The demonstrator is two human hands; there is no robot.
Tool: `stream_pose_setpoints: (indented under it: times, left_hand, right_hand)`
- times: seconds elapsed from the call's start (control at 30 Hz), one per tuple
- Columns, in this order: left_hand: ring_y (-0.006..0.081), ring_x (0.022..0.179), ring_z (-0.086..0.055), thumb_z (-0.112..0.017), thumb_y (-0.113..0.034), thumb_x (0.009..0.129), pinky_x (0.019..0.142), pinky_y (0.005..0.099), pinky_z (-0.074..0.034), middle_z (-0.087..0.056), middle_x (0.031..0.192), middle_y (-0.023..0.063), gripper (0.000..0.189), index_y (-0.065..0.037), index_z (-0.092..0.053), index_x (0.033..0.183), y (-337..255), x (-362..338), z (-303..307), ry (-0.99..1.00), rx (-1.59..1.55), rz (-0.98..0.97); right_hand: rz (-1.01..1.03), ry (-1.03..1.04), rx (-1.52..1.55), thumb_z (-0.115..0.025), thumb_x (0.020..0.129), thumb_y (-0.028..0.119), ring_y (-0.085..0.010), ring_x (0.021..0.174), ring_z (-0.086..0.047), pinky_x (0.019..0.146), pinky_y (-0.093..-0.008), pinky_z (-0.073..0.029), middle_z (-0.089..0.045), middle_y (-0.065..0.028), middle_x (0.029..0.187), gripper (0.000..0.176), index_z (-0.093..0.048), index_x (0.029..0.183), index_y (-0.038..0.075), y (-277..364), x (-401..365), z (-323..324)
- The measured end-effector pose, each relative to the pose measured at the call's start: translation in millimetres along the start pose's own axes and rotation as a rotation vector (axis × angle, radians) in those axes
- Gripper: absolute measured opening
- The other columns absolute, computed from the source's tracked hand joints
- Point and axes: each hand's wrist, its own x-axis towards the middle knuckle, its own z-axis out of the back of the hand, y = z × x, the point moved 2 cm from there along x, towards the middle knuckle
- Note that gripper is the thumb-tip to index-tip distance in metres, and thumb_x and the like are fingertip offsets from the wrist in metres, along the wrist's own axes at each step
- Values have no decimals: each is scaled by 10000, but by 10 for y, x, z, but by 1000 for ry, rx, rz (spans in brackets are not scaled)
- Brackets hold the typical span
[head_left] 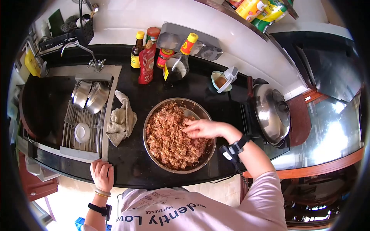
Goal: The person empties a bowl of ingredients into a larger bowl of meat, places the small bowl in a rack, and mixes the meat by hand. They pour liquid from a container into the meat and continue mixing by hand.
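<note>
A wide metal bowl (145,143) on the black counter holds a heap of minced meat mixture (169,134). My right hand (203,128) reaches into the bowl from the right. Its fingers are bent together, with the tips in the mixture; what lies under them is hidden. At the counter's front edge, left of the bowl, my left hand (102,174) rests with curled fingers and nothing visible in it. A crumpled beige cloth (121,120) lies between the sink and the bowl.
Behind the bowl stand a red pouch (147,65), a dark sauce bottle (136,50) and a yellow-capped bottle (181,61). A small bowl (219,80) sits farther right. A lidded pan (271,113) occupies the stove. The sink rack (73,134) holds metal bowls (96,98).
</note>
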Motion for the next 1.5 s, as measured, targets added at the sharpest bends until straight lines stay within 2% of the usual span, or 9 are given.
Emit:
stream_pose_setpoints:
  times: [0.2,0.4,0.47,0.6,0.73,1.0,1.2,1.37,1.5]
  left_hand:
    - [343,952,-537,-623,-82,773,855,450,-415,-593,885,111,79,-38,-601,834,-12,8,17,-20,4,12]
    - [339,952,-543,-634,-69,752,854,447,-419,-602,881,109,66,-38,-607,804,-6,9,28,-33,-10,25]
    - [338,956,-545,-636,-67,749,856,446,-420,-604,881,108,66,-39,-609,802,-3,13,27,-34,-7,27]
    - [334,967,-547,-640,-70,744,864,444,-421,-606,883,102,69,-42,-609,799,-9,6,28,-35,-2,29]
    - [330,964,-547,-641,-73,744,863,444,-421,-604,884,99,68,-44,-607,795,-3,6,20,-41,-2,25]
    - [323,948,-547,-644,-75,747,844,439,-426,-597,873,96,69,-45,-601,793,-8,24,23,-37,-25,17]
    - [315,934,-552,-654,-73,737,828,434,-433,-596,865,94,76,-46,-602,786,-6,28,31,-53,-27,16]
    - [318,939,-556,-661,-73,729,830,433,-437,-605,854,92,76,-47,-609,779,3,18,38,-57,-32,31]
    - [320,936,-563,-666,-73,720,826,434,-445,-612,845,90,76,-47,-613,767,13,19,35,-58,-21,32]
  right_hand:
    - [-560,-221,612,-574,923,149,-139,979,-601,843,-288,-501,-628,-39,1052,289,-572,1186,28,-638,106,398]
    - [-189,72,833,-551,920,194,-93,665,-531,652,-293,-463,-566,6,781,175,-596,1009,50,-847,1055,477]
    - [-372,-121,231,-471,954,315,-148,634,-489,597,-333,-429,-493,-7,685,305,-581,931,31,-550,1297,445]
    - [-113,-9,-510,-495,917,321,-351,884,-604,786,-415,-506,-636,-167,1015,334,-637,1005,31,303,1310,189]
    - [355,-27,-1159,-532,850,221,-320,1168,-469,1063,-525,-317,-605,-139,1100,281,-667,995,21,333,820,-386]
    - [-114,23,-804,-577,858,211,-346,1454,-69,1144,-537,-150,-77,-154,1576,359,-594,1194,84,109,287,-291]
    - [-170,-214,207,-606,859,114,-257,1008,-639,875,-324,-495,-667,-170,1078,301,-618,1129,-18,75,279,311]
    - [-473,-380,58,-593,848,32,-197,978,-641,874,-315,-501,-664,-119,1096,312,-602,1155,-25,-638,689,363]
    - [-190,-318,-225,-538,871,143,-294,896,-646,809,-336,-518,-660,-173,996,258,-610,1037,-41,-154,1170,349]
